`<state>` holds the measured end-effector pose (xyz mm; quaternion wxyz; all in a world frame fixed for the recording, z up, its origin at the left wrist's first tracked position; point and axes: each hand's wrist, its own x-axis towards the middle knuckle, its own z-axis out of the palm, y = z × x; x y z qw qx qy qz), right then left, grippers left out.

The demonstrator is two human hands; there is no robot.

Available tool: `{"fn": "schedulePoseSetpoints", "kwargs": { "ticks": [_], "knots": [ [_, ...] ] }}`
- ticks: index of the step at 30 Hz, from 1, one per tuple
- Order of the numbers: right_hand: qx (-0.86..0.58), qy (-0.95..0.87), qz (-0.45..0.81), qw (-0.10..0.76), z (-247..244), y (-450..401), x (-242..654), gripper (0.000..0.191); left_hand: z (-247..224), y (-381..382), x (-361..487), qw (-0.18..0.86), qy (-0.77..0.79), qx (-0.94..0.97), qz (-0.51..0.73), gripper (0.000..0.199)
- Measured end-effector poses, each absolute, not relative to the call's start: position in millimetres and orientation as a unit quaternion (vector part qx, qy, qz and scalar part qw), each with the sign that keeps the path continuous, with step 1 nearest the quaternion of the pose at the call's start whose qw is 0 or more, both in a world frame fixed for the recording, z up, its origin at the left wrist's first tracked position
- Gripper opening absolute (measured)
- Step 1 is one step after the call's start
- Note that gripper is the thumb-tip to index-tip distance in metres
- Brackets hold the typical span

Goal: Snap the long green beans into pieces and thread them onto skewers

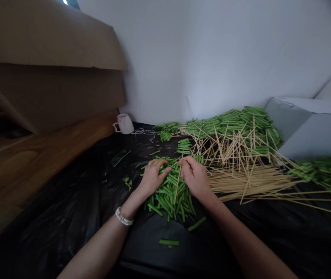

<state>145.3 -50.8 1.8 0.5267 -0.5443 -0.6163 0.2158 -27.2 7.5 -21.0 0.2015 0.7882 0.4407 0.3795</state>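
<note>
My forearms point(97, 246) reach forward, angling inward. My left hand point(153, 175) curves loosely, thumb apart from the fingers; my right hand point(194, 177) pinches, fingers bent toward the thumb.

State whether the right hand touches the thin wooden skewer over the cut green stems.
Touching. The head view shows the right hand gripping the thin wooden skewer near its upper end, the rest slanting down over the cut green stems.
</note>
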Motion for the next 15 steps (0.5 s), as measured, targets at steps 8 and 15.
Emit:
{"fn": "schedulePoseSetpoints", "kwargs": {
  "ticks": [8, 15],
  "knots": [
    [-0.539, -0.599, 0.226, 0.547, 5.6, -50.3, 149.0, 0.025, -22.5, 4.3, -28.0, 0.216, 0.438, 0.799, 0.350, 0.029],
    [-0.532, -0.558, 0.227, 0.595, 12.0, -47.1, 159.9, 0.028, -17.4, 3.5, -27.6, 0.276, 0.447, 0.730, 0.438, 0.034]
  ]
}}
